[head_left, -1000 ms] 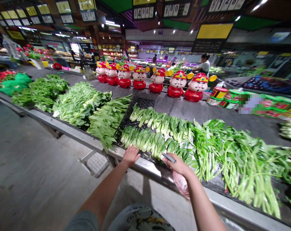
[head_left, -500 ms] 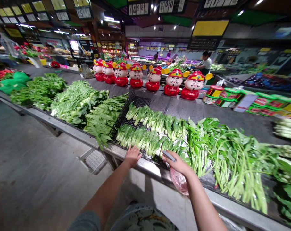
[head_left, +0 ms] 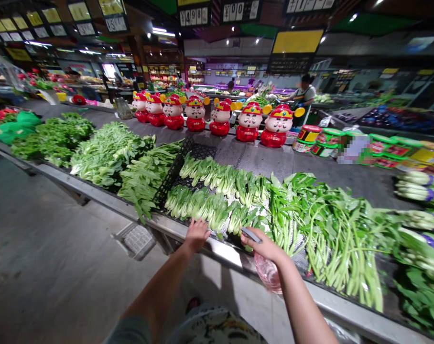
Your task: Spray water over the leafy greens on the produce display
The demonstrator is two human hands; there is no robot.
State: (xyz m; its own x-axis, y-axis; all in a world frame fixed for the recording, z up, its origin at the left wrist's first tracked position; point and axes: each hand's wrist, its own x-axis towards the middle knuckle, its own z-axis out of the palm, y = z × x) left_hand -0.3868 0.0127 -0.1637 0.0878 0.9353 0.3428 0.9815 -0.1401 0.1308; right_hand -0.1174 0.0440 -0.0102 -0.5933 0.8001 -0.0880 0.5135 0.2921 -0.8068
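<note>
My right hand (head_left: 266,247) is wrapped round the neck of a spray bottle (head_left: 267,274) with a clear pink body and a grey head. It holds the bottle over the front edge of the vegetable stand, by the near row of bok choy (head_left: 211,210). To its left, my left hand (head_left: 197,235) reaches over the metal edge (head_left: 224,251) with fingers stretched out at the stalk ends of that row; whether they touch the stalks I cannot tell. Behind lies a second row of bok choy (head_left: 224,177).
Long-stemmed greens (head_left: 331,234) lie on the right, leafy bunches (head_left: 105,153) on the left past a black crate wall (head_left: 174,172). Red figurine jars (head_left: 248,124) and stacked tubs (head_left: 328,141) line the back. A white basket (head_left: 136,241) sits below; a person (head_left: 306,93) stands beyond.
My view has turned slightly right, so the stand and its goods sit further left. Both hands keep nearly the same pose, now a little further right along the bok choy.
</note>
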